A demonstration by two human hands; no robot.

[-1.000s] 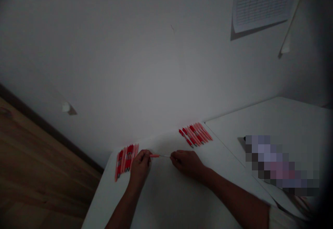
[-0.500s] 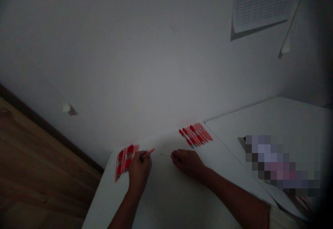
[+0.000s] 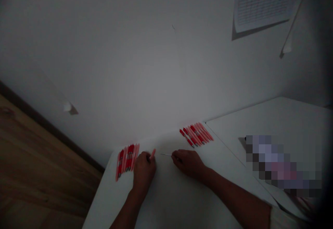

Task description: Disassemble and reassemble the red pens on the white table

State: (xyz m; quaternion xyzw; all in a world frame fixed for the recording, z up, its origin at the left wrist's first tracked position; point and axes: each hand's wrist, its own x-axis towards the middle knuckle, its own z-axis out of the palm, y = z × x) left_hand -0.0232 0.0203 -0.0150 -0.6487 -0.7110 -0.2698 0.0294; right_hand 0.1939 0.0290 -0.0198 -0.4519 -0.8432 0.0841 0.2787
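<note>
Over the table (image 3: pixel 171 201), the left hand (image 3: pixel 144 175) grips a pink pen barrel (image 3: pixel 153 153); the right hand (image 3: pixel 188 163) pinches a refill (image 3: pixel 165 154), now apart.

**Item 1:** pink plastic pen barrel (image 3: pixel 153 153), gripped in the left hand (image 3: pixel 144 174). Earlier: lying level, in line with the refill and joined to it. Now: tilted up almost on end, its tip clear of the refill.

**Item 2:** thin pale pen refill (image 3: pixel 165 154), pinched in the right hand (image 3: pixel 187 163). Earlier: running into the barrel. Now: separate, with an open gap to the barrel.

**Item 3:** the left hand itself. Position shifted slightly rightward and nearer the person, closer to the right hand.
</note>
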